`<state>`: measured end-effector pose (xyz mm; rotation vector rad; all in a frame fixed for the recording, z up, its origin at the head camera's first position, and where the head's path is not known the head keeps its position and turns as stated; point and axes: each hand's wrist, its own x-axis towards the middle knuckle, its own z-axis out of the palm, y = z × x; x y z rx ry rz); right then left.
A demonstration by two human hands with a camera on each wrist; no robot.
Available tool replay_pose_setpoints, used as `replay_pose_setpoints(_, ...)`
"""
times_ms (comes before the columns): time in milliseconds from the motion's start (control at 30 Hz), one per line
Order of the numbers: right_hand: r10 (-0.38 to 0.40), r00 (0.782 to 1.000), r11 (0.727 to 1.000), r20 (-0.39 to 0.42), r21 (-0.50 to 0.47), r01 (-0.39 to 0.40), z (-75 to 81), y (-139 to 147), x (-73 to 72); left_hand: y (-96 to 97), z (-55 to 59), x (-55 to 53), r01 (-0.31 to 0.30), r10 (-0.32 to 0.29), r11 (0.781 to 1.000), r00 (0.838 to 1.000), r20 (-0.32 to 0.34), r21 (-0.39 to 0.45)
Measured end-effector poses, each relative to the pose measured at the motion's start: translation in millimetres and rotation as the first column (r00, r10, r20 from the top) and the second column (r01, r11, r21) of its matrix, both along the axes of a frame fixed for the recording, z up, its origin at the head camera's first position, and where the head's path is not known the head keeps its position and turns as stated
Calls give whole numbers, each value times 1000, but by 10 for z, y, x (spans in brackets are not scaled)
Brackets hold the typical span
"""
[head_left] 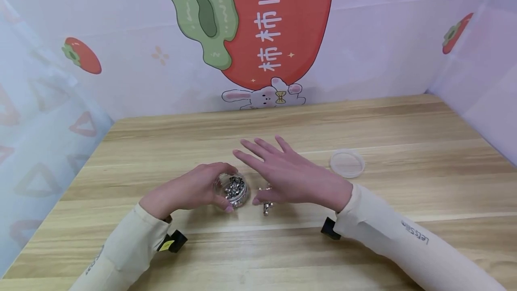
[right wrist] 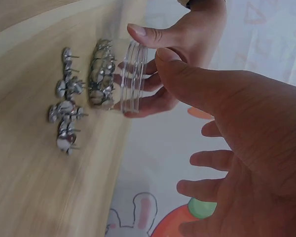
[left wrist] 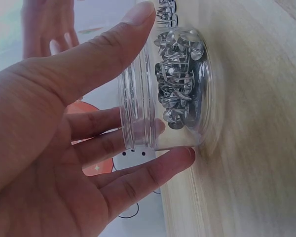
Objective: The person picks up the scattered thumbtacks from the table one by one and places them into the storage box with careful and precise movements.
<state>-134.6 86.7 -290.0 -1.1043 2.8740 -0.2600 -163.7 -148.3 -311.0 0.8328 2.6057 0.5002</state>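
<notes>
My left hand point(head_left: 198, 187) grips a clear round plastic jar point(left wrist: 143, 116), thumb on one side and fingers on the other. Inside the jar lies a heap of silver thumbtacks point(left wrist: 175, 79). The jar stands uncovered on the table, its threaded mouth facing up. Beside it is a small loose pile of thumbtacks point(right wrist: 66, 111), many with their points upward. Over that pile hovers my right hand point(head_left: 288, 176), fingers spread and holding nothing. In the head view it hides part of the pile.
A clear round lid point(head_left: 347, 164) lies on the wooden table point(head_left: 404, 156) to the right, beyond my right wrist. Behind the table's back edge hangs a printed backdrop point(head_left: 141, 84) with red fruit and a rabbit. Black wrist cameras point(head_left: 173, 241) sit under both sleeves.
</notes>
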Motion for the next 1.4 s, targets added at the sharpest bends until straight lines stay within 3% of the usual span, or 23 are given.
replay_pose_setpoints(467,-21,999,998,-41,-54,19,34,127,-28,5,-3,2,-2,2,1000,1000,-6,1)
replay_pose_setpoints(700,-16,999,1000,-36,-22,15,46,132,-46,2,-6,-1,-1,1,1000,1000,-10,-6)
replay_pose_setpoints(1133,5,999,1000,42,2,-5,10,125,-77,18,-10,-4,1,-1,1000,1000,-21,-6)
replay_pose_setpoints(1400,26,998,999,49,27,-28,-96,113,-112,14,-6,1,7,-7,1000,1000,-22,3)
